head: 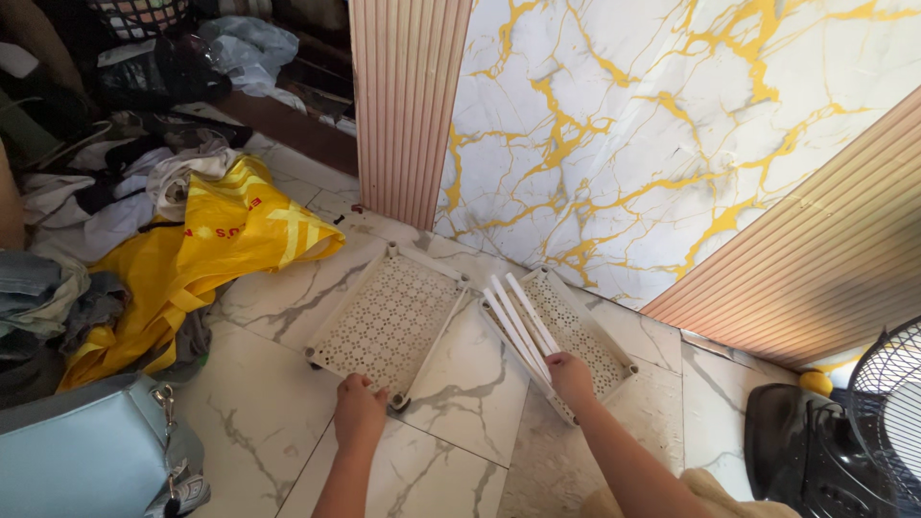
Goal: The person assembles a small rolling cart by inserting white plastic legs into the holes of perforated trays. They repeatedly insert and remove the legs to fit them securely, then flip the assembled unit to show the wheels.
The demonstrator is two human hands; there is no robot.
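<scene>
Beside yellow bag [221,249] and blue bag [86,451], left hand [359,412] grips perforated tray [384,317], right hand [570,376] white rods [518,321].

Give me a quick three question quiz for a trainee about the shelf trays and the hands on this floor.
1. True or false: the left hand rests on the near edge of the left perforated shelf tray.
2. What does the right hand hold? A) white tubes B) a fan C) a yellow bag
3. Fill in: the right perforated shelf tray lies on the ____ floor.

Key: 1 true; 2 A; 3 tiled.
</scene>
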